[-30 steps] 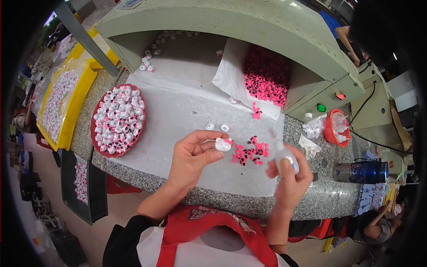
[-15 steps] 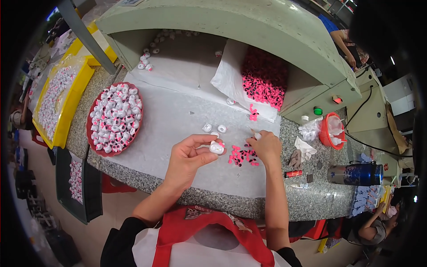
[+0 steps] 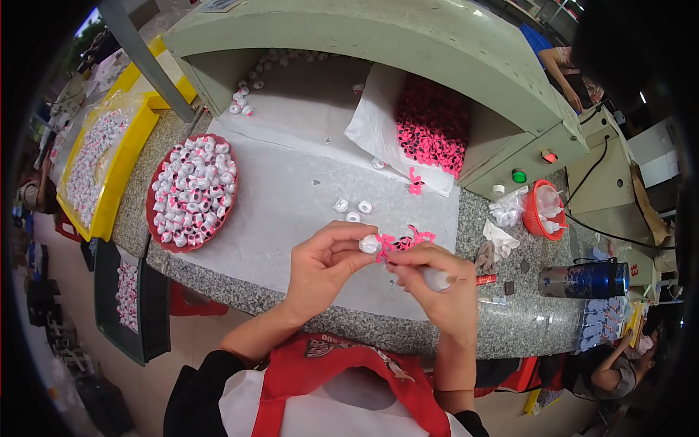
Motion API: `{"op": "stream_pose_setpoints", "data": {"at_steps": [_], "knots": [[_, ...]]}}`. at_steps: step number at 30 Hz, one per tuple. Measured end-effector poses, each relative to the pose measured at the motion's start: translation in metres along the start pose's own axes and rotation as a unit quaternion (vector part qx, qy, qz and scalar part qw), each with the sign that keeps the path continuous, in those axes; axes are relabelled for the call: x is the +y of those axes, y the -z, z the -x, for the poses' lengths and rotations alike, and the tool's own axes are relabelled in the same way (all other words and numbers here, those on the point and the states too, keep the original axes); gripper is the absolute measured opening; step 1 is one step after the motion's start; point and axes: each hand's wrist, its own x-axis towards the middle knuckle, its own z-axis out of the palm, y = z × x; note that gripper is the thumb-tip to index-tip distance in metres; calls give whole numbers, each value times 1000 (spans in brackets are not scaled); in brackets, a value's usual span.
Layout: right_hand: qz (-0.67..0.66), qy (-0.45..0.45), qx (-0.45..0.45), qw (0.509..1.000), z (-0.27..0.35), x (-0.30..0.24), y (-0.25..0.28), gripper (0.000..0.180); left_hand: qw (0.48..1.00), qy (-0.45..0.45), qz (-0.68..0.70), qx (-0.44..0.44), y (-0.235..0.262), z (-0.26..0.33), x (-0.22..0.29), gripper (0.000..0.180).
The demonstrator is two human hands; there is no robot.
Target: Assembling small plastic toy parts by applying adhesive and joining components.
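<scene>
Out beyond the left edge of the white sheet (image 3: 269,211), a yellow tray (image 3: 129,164) is loaded with small white-and-pink pieces, and lower down, off the sheet's near-left side, a dark green bin (image 3: 156,320) carries more of them. Closer in, at the sheet's left edge, comes the red bowl (image 3: 191,248), heaped high with the same pieces.

Now the action, over the near middle of the sheet! The person's left hand (image 3: 324,262) has thumb and fingertips closed on one rounded white piece (image 3: 369,244), held up clear of the sheet. Just behind it, three loose white pieces (image 3: 364,207) sit on the sheet. To their right lies a scatter of pink pieces (image 3: 421,237), partly screened by the hands, while a deep pink pile (image 3: 431,142) fills the space beyond the sheet's far right, inside the pale green cabinet (image 3: 349,36).

And the right hand (image 3: 443,295), above the sheet's near right: fingers curled around a white bottle (image 3: 437,279), fingertips right beside the held piece; whether they pinch something pink too, one cannot tell.

Past the sheet's right edge: crumpled white tissue (image 3: 501,240), an orange basket (image 3: 534,211), and farthest out, a blue flask (image 3: 586,280) on its side.
</scene>
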Motion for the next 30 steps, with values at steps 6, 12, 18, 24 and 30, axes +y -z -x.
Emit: {"op": "stream_pose_setpoints", "data": {"at_steps": [6, 12, 18, 24, 30], "knots": [[1, -32, -19, 999, 1, -4, -10, 8, 998, -41, 17, -43, 2, 3, 0, 30], [-49, -56, -7, 997, 2, 8, -7, 15, 997, -42, 5, -72, 3, 2, 4, 28], [-62, -82, 50, 993, 7, 5, -18, 17, 991, -16, 83, -102, 10, 0, 5, 27], [-40, -10, 51, 998, 10, 11, -14, 20, 996, -69, -33, -51, -6, 7, 9, 28], [-24, 26, 60, 998, 9, 17, -10, 20, 982, -154, -109, -17, -15, 7, -8, 27]]}}
